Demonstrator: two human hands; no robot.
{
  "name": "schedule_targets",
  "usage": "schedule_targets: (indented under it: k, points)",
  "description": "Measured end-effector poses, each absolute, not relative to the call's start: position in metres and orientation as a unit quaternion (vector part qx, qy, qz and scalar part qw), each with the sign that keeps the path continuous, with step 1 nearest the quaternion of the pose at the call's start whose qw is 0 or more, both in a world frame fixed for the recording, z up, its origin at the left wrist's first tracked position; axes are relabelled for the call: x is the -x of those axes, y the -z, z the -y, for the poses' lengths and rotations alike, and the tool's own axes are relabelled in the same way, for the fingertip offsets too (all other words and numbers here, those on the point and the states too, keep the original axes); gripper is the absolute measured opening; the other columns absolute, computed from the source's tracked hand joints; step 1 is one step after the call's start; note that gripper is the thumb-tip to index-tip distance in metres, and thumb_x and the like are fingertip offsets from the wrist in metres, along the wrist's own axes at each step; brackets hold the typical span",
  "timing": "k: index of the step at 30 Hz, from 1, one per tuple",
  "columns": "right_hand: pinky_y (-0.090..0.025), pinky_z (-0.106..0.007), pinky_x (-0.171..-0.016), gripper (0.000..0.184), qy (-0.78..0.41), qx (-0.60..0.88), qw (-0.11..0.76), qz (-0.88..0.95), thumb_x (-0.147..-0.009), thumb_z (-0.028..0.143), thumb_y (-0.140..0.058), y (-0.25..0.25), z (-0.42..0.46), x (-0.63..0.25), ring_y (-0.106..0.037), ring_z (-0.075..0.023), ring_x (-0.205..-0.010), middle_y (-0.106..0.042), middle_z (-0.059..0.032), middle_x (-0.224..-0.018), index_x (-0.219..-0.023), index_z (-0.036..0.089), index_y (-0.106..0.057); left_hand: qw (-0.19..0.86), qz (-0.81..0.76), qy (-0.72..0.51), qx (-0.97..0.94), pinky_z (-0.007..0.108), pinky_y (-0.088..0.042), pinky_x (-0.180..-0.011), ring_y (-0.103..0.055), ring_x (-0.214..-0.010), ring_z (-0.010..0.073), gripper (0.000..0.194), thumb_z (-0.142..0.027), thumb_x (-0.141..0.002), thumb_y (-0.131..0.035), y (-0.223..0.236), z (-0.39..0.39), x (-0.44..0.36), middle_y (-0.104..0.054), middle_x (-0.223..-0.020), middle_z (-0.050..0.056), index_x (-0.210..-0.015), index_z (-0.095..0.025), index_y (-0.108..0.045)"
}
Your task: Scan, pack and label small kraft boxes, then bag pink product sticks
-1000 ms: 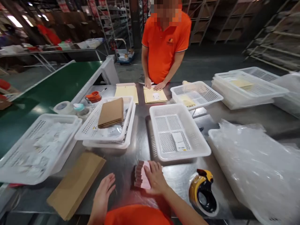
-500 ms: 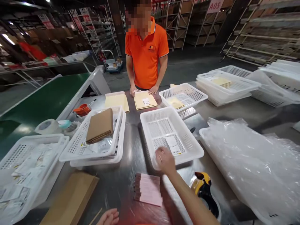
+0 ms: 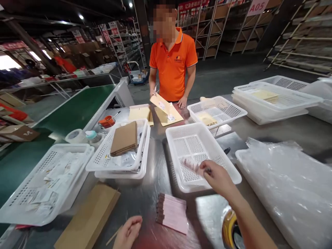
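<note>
My right hand (image 3: pixel 216 176) is closed over the near right part of a white perforated basket (image 3: pixel 178 180). A blurred, see-through packet with reddish marks (image 3: pixel 191 166) extends left from its fingertips, above the basket floor. Low in the view, my left hand (image 3: pixel 129 231) rests with fingers loosely bent and nothing visible in them. A thin tan strip (image 3: pixel 114 236) lies beside it. Between my hands, in front of the basket, is a row of overlapping pink-and-brown slim packs (image 3: pixel 172 213) on the metal table.
A brown cardboard stack (image 3: pixel 88 214) and baskets of packets (image 3: pixel 46 186) fill the left. A tape dispenser (image 3: pixel 230 228) sits beside my right forearm, with clear plastic bags (image 3: pixel 282 186) farther right. Opposite, a co-worker in orange (image 3: pixel 173 65) handles a yellow envelope (image 3: pixel 162 103).
My right hand has moved right and now holds the see-through packet; the white labelled piece no longer shows in the basket. The co-worker has lifted an envelope. The view has shifted left.
</note>
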State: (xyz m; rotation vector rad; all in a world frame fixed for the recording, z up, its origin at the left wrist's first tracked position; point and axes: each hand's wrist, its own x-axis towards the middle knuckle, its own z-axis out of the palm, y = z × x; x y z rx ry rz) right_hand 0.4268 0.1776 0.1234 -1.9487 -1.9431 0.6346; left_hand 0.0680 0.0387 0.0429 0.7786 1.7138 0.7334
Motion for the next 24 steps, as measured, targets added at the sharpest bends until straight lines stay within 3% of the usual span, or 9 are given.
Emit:
schedule_targets:
  k: [2, 4, 7, 10, 13, 15, 18, 21, 24]
  points:
    - [-0.043, -0.025, -0.058, 0.028, -0.387, 0.541, 0.163, 0.728, -0.07, 0.009, -0.047, -0.153, -0.164, -0.422, -0.059, -0.015, -0.064, -0.064, 0.0029, -0.071, -0.086, 0.024, -0.063, 0.518, -0.663, -0.338, -0.422, 0.038, -0.051, -0.096, -0.062, -0.112, 0.0315, 0.056, -0.067, -0.065, -0.069, -0.071, -0.052, -0.08, -0.071, -0.114, 0.011, -0.099, -0.023, -0.073]
    - [-0.039, -0.023, -0.053, 0.028, -0.534, 0.411, 0.109, 0.731, -0.068, 0.011, -0.051, -0.172, -0.156, -0.408, -0.055, -0.0131, -0.055, -0.057, 0.0059, -0.06, -0.088, 0.024, -0.065, 0.545, -0.592, -0.346, -0.483, 0.034, -0.047, -0.101, -0.054, -0.124, 0.0301, 0.057, -0.063, -0.068, -0.071, -0.101, -0.065, -0.097, -0.063, -0.13, 0.01, -0.109, -0.024, -0.072]
    - [-0.038, -0.021, -0.049, 0.027, -0.653, 0.323, 0.075, 0.68, -0.067, 0.015, -0.06, -0.177, -0.152, -0.373, -0.053, -0.0106, -0.05, -0.056, 0.0069, -0.061, -0.093, 0.021, -0.064, 0.694, -0.47, -0.289, -0.463, 0.032, -0.052, -0.082, -0.067, -0.091, 0.0254, 0.055, -0.057, -0.069, -0.074, -0.137, -0.074, -0.125, -0.073, -0.102, 0.011, -0.106, -0.016, -0.073]
    - [-0.036, -0.02, -0.047, 0.026, -0.625, 0.399, 0.253, 0.622, -0.066, 0.018, -0.066, -0.17, -0.151, -0.337, -0.049, -0.0077, -0.052, -0.06, 0.0048, -0.073, -0.092, 0.02, -0.061, 0.794, -0.435, -0.266, -0.332, 0.026, -0.048, -0.062, -0.064, -0.063, 0.0177, 0.044, -0.047, -0.068, -0.078, -0.155, -0.068, -0.146, -0.072, -0.071, 0.007, -0.092, -0.011, -0.075]
    - [-0.034, -0.02, -0.045, 0.023, -0.57, 0.483, 0.393, 0.535, -0.071, 0.027, -0.068, -0.167, -0.146, -0.316, -0.046, -0.009, -0.051, -0.054, 0.0064, -0.062, -0.092, 0.021, -0.059, 0.805, -0.441, -0.323, -0.229, 0.024, -0.046, -0.059, -0.063, -0.06, 0.0148, 0.034, -0.036, -0.068, -0.079, -0.159, -0.058, -0.15, -0.071, -0.068, 0.005, -0.09, -0.011, -0.073]
    - [-0.035, -0.021, -0.044, 0.025, -0.587, 0.495, 0.416, 0.487, -0.071, 0.031, -0.069, -0.168, -0.139, -0.313, -0.048, -0.0097, -0.05, -0.056, 0.0053, -0.063, -0.092, 0.021, -0.06, 0.781, -0.456, -0.357, -0.233, 0.021, -0.044, -0.057, -0.06, -0.056, 0.0116, 0.028, -0.034, -0.068, -0.08, -0.16, -0.057, -0.142, -0.07, -0.065, 0.004, -0.082, -0.012, -0.072]
    - [-0.037, -0.021, -0.042, 0.043, -0.657, 0.47, 0.407, 0.427, -0.063, 0.03, -0.076, -0.163, -0.124, -0.316, -0.05, -0.0073, -0.05, -0.065, -0.0012, -0.092, -0.102, 0.021, -0.06, 0.713, -0.507, -0.397, -0.277, 0.017, -0.04, -0.049, -0.055, -0.048, 0.0077, 0.028, -0.035, -0.064, -0.083, -0.163, -0.068, -0.117, -0.066, -0.056, 0.0, -0.07, -0.012, -0.067]
    - [-0.044, -0.023, -0.048, 0.061, -0.73, 0.43, 0.393, 0.357, -0.054, 0.025, -0.084, -0.148, -0.104, -0.309, -0.055, -0.0074, -0.053, -0.063, -0.0016, -0.102, -0.109, 0.023, -0.059, 0.682, -0.534, -0.438, -0.241, 0.02, -0.045, -0.051, -0.06, -0.05, 0.0113, 0.038, -0.029, -0.058, -0.087, -0.173, -0.086, -0.089, -0.07, -0.061, 0.0, -0.086, -0.015, -0.065]
    - [-0.049, -0.026, -0.057, 0.061, -0.751, 0.419, 0.422, 0.287, -0.051, 0.026, -0.088, -0.132, -0.078, -0.286, -0.058, -0.0092, -0.059, -0.061, 0.0004, -0.096, -0.105, 0.023, -0.062, 0.71, -0.487, -0.484, -0.154, 0.027, -0.054, -0.064, -0.069, -0.07, 0.0179, 0.054, -0.04, -0.065, -0.082, -0.185, -0.094, -0.072, -0.077, -0.084, 0.007, -0.109, -0.017, -0.062]
